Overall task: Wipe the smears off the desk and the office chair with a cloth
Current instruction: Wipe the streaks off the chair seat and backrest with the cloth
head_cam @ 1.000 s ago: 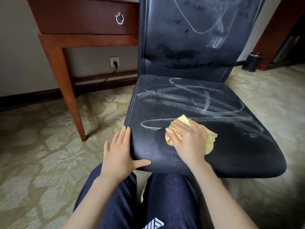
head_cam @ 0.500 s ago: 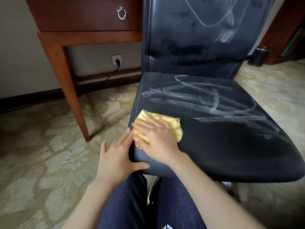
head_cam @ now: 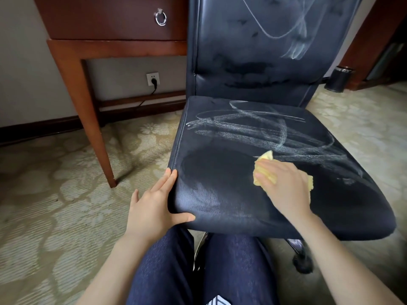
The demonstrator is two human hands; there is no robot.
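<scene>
A black leather office chair [head_cam: 220, 201] stands in front of me. White chalky smears [head_cam: 253, 130] cross the back half of its seat, and more mark the backrest [head_cam: 293, 42]. The seat's front left part is dark and smear-free. My right hand [head_cam: 286, 190] presses a yellow cloth [head_cam: 265, 158] flat on the middle of the seat, fingers spread over it. My left hand [head_cam: 154, 205] rests on the seat's front left corner, fingers straight along the side and thumb on the front edge. The wooden desk [head_cam: 72, 69] stands at the back left.
The desk has a drawer with a ring pull [head_cam: 160, 17] and a leg [head_cam: 97, 137] close to the chair's left side. A wall socket with a plug [head_cam: 153, 79] sits under it. A small black bin [head_cam: 338, 79] stands at the back right. Patterned carpet [head_cam: 55, 205] covers the floor. My knees are under the seat's front edge.
My right hand slid the cloth from mid-seat to the front left corner, then back right to the middle. The smear near the front left is gone. My left hand stayed on the corner.
</scene>
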